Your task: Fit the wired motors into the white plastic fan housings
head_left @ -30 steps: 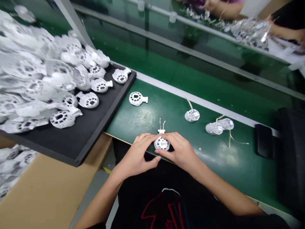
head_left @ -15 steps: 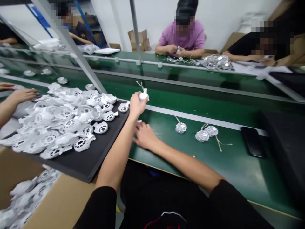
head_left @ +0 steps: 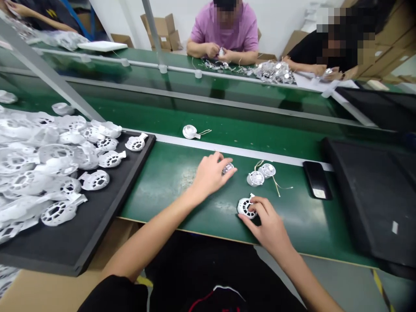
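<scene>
My left hand has its thumb and fingers round a small round part, which the fingers partly hide. In my right hand is a white plastic housing with a ring of cut-outs and a short neck, pinched at its right side and lower edge just over the green table. Two similar round parts with thin wires lie side by side, right of my left hand. Beyond the white strip rests a white housing with two wires.
A black tray heaped with white housings stands at the left. A phone and a black padded case are on the right. Across the green line, co-workers sit handling small parts.
My left hand has let go of the wired housing beyond the strip and come back to the single round part. My right hand has moved right, now holding a housing. The view has shifted right.
</scene>
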Demonstrator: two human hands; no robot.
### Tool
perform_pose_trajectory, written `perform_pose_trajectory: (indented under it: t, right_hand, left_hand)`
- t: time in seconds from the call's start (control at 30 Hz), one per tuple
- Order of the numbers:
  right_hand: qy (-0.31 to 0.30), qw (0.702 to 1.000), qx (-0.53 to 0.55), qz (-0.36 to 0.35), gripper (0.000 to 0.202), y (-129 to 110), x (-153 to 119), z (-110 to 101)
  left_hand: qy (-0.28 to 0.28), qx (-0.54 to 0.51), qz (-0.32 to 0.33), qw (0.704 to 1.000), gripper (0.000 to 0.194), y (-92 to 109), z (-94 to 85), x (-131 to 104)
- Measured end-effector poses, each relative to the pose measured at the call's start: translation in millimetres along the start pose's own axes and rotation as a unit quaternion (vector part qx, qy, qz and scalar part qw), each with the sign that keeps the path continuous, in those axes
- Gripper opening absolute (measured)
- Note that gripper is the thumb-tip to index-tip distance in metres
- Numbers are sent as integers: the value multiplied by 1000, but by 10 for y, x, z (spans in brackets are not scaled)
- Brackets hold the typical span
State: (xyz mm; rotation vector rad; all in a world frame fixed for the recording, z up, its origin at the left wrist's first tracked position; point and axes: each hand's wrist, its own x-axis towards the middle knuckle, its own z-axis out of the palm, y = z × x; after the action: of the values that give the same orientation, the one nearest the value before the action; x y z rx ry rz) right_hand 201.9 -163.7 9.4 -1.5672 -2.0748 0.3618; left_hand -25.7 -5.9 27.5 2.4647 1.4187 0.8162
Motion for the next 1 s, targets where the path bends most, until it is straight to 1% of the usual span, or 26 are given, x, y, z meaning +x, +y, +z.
perform_pose_trajectory:
  t: [0.03,0.07,0.13,0.23,0.3,0.37,0.4,0.47,0.5,0.6,0.63,0.7,0.73,0.8,0.83,0.87,0.93,1.0]
  right_hand:
    - [-27,999,19,1,22,20,-11,-37]
    - [-53,998,36,-3,31,37,-18,-70]
    - [-75,996,48,-16,44,69,-28,-125]
    - [-68,997,33,-15,44,118,-41,-179]
    - [-88,996,35,4,45,133,-33,-198]
    - [-112,992,49,25,41,128,-2,-205]
    - [-119,991,57,33,37,121,22,-206]
    - [-132,988,65,43,32,110,80,-212]
    - [-143,987,65,43,35,110,110,-219]
    - [-203,978,52,20,59,139,190,-275]
    - [-223,974,46,9,62,150,214,-302]
    - [-251,967,39,3,62,146,263,-351]
    - [-254,966,42,11,62,119,290,-363]
    - [-229,970,71,29,67,3,348,-338]
    - [-205,974,95,30,70,-83,378,-296]
    - [-176,977,122,21,72,-179,406,-235]
    - [-126,978,166,-22,66,-371,454,-70]
    - [-106,976,177,-67,57,-514,486,105]
  left_hand:
    - [-15,-20,-1,1000,33,58,43,-84]
    - [-23,-45,-9,999,29,92,62,-175]
    - [-34,-109,-33,993,23,125,24,-398]
    - [-36,-206,-92,973,20,199,-138,-833]
    - [-19,-252,-137,958,16,289,-227,-1118]
    - [6,-273,-161,948,13,373,-255,-1328]
    - [14,-276,-163,947,14,399,-246,-1395]
    - [31,-267,-150,951,16,406,-198,-1462]
    - [40,-261,-137,955,17,389,-169,-1470]
    - [55,-230,-96,967,18,306,-126,-1455]
    - [53,-212,-83,972,17,283,-134,-1451]
    - [29,-171,-77,982,21,256,-177,-1451]
    - [10,-155,-84,984,33,252,-204,-1456]
    - [-32,-140,-109,984,70,255,-247,-1469]
    - [-51,-138,-119,982,84,257,-257,-1475]
    - [-66,-137,-125,981,91,256,-258,-1481]
    - [-82,-134,-120,980,95,245,-237,-1492]
    - [-87,-134,-115,981,102,224,-201,-1508]
